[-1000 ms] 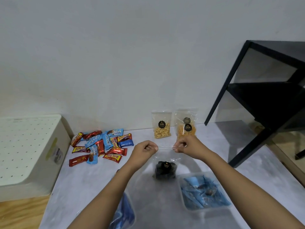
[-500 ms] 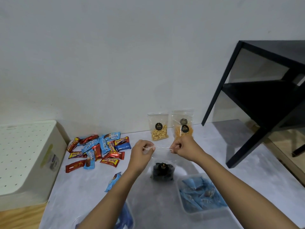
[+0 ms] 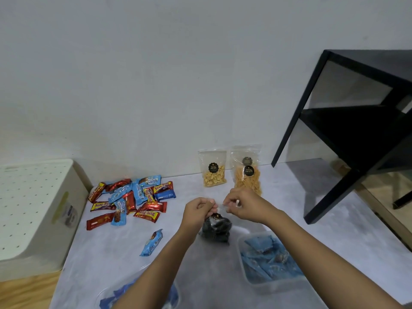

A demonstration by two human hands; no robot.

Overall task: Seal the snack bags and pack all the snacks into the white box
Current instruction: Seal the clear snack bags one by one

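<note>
My left hand (image 3: 198, 208) and my right hand (image 3: 244, 202) both pinch the top edge of a clear bag of dark cookies (image 3: 215, 228), which hangs upright just above the grey mat. Behind them, two clear snack bags stand against the wall: a bag of peanuts (image 3: 213, 168) and a bag of orange sticks (image 3: 247, 171). A pile of red and blue candy bars (image 3: 131, 198) lies at the left, with one blue bar (image 3: 152, 241) lying apart. The white box (image 3: 33, 210) with a perforated lid stands at the far left.
A clear tub of blue wrapped snacks (image 3: 267, 262) sits near my right forearm. Another clear tub with blue wrappers (image 3: 138, 293) lies at the bottom edge under my left arm. A black shelf frame (image 3: 356, 121) stands at the right, on the mat's edge.
My hands have come closer together along the bag's top edge. The view has shifted, so the loose blue bar and the near tub show more.
</note>
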